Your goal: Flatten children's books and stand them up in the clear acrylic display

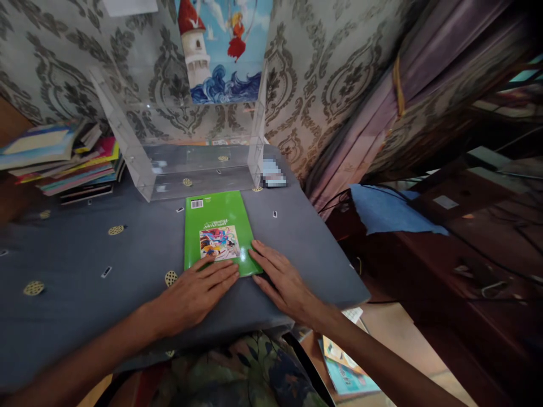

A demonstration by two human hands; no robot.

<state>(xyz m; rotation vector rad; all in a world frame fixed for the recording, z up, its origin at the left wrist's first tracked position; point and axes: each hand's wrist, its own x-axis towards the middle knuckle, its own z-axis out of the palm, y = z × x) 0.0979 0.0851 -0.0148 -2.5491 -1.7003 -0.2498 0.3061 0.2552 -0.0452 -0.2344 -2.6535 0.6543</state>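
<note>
A green book (215, 213) lies flat and closed on the grey patterned tablecloth (139, 249), a coloured picture and a white barcode label on its upper face. Its printed lettering appears upside down to me. My left hand (197, 288) rests over the book's near left part, fingers stretched out flat and partly covering the picture. At the near right corner, my right hand (282, 277) touches the book's edge with its fingers extended. Both hands are open, and neither grips anything.
Behind the book stands a clear acrylic rack (195, 181). A pile of books (80, 155) is at the left. A blurred-out item (274, 172) sits right of the rack. A blue cloth (390, 209) hangs over dark furniture at the right. Books (345, 367) lie low beside the table.
</note>
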